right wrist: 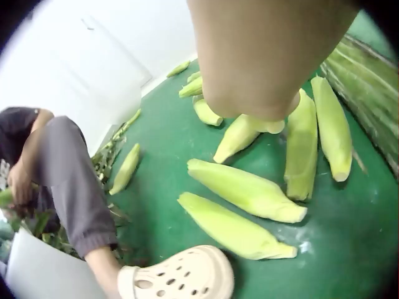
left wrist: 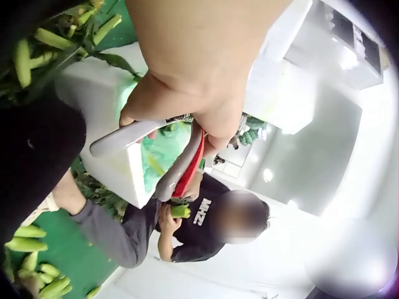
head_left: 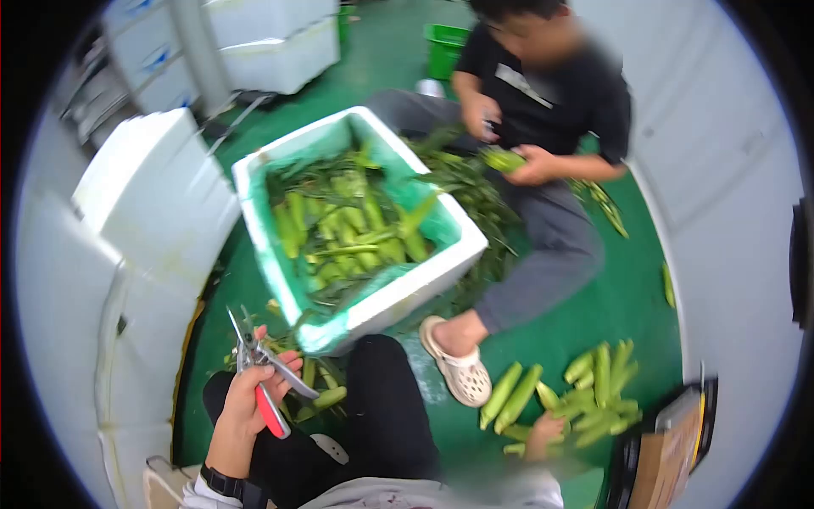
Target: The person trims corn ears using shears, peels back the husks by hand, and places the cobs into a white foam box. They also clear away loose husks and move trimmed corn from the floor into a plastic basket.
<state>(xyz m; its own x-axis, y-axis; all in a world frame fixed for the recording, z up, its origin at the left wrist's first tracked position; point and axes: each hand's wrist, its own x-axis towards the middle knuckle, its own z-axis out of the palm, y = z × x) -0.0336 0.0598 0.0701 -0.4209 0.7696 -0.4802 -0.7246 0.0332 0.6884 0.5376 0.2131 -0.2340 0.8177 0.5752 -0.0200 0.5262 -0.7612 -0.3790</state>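
Currently, the left hand (head_left: pixel 253 388) grips one pair of shears (head_left: pixel 248 346), near-left of one box (head_left: pixel 415 295) of corn (head_left: pixel 348 225). At near right, the right hand (head_left: pixel 543 434) is among cobs (head_left: pixel 602 382), its grip impossible to tell; two lie beside one clog (head_left: pixel 465 377).

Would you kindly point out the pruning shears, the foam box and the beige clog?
Pruning shears (head_left: pixel 248 346): head view, near the blades' pivot.
Foam box (head_left: pixel 417 293): head view, on the white outer wall.
Beige clog (right wrist: pixel 181 278): right wrist view, on the holed top.
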